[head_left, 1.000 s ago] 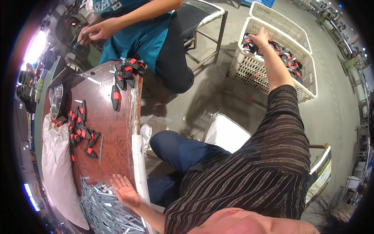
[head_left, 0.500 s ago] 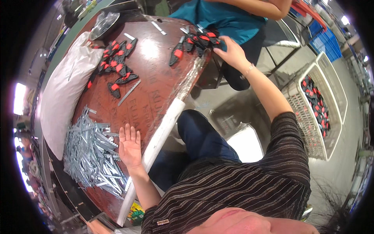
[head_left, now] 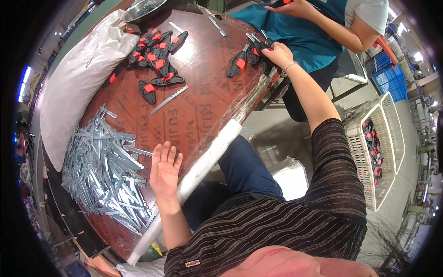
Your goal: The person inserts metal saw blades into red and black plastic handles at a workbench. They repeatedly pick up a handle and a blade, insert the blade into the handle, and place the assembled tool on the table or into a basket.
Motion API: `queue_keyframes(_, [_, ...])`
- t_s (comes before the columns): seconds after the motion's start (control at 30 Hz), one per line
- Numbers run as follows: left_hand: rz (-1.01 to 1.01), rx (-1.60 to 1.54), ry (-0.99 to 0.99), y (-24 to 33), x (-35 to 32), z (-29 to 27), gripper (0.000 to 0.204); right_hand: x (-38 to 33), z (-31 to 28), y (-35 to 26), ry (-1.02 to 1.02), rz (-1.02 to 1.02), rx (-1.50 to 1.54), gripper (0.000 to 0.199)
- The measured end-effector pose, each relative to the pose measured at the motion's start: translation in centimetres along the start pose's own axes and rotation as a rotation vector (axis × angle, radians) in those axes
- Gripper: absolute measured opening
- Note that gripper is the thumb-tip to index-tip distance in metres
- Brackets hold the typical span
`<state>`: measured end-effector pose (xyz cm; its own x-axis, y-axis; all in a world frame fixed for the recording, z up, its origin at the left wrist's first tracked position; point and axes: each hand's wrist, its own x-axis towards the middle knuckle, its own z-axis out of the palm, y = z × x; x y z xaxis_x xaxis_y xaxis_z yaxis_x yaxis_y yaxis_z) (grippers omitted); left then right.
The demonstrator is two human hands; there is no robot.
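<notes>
My right hand (head_left: 279, 56) reaches to the table's far right edge, its fingers closed around part of a cluster of black-and-red plastic pieces (head_left: 254, 54) with metal strips sticking out. The fingers hide how many pieces they hold. One such piece (head_left: 238, 63) lies just left of the cluster. My left hand (head_left: 165, 171) is palm up near the table's front edge, fingers apart and slightly curled, with nothing in it. Beside it spreads a large heap of notched metal strips (head_left: 104, 168). Farther back lies a pile of black-and-red pieces (head_left: 154, 53), with a single notched strip (head_left: 169, 99) in front.
A white sack (head_left: 85, 87) lies along the table's left side, by a metal bowl (head_left: 144, 10). Across the table, a co-worker's hand (head_left: 300, 10) holds a black-and-red piece. A cream crate (head_left: 385, 152) of such pieces stands right. White padding (head_left: 210, 157) covers the front edge.
My right hand now covers more of the cluster, and fewer red parts show there. The co-worker's hands have come into view with a piece. My left hand stays open; the whole view has shifted.
</notes>
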<state>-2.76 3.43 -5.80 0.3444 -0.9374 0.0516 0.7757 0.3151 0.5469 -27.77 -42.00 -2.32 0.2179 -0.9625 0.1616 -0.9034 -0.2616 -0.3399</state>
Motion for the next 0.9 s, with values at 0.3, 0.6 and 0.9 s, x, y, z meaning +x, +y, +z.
queue_keyframes(0.3, [0.019,-0.02,0.039,0.1,-0.1,0.2,0.051,1.8,-1.6,-0.2,0.113,0.142,0.058,0.078])
queue_keyframes(0.6, [0.015,-0.007,0.027,0.0,-0.1,0.2,0.049,3.6,-1.3,2.8,-0.39,0.052,-0.12,0.078])
queue_keyframes(0.9, [0.017,-0.009,0.033,0.0,-0.1,0.3,0.048,2.0,-1.7,1.3,-0.361,0.043,-0.23,0.077])
